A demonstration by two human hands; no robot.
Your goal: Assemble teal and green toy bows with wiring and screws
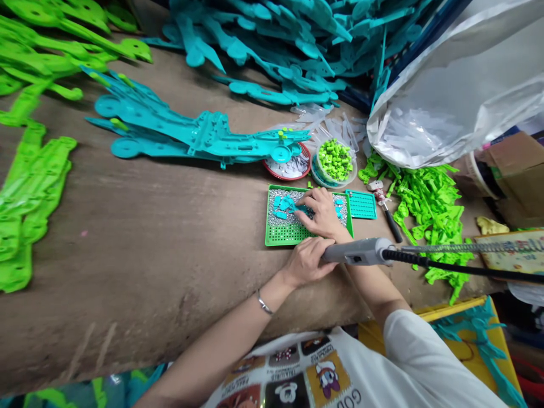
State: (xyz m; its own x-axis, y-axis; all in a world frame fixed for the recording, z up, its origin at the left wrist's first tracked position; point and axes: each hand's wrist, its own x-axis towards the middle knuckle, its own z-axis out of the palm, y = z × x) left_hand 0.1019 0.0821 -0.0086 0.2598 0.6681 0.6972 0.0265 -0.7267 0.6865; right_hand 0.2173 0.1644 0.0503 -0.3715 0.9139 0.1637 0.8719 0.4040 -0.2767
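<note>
My left hand is closed around the front end of a grey corded electric screwdriver, whose body lies across above my right forearm. Beyond it, my right hand reaches into a shallow green tray. Its fingers are bent, with thumb and forefinger apart over small teal plastic pieces. Those pieces lie on a layer of small silvery screws filling the tray's far part. The near part shows a bare perforated floor. The screwdriver's tip is hidden by my left hand.
Joined teal long parts lie behind the tray, near a red basket and a tub of small green pieces. Right of the tray are a teal tray, a black-handled tool and a green parts heap.
</note>
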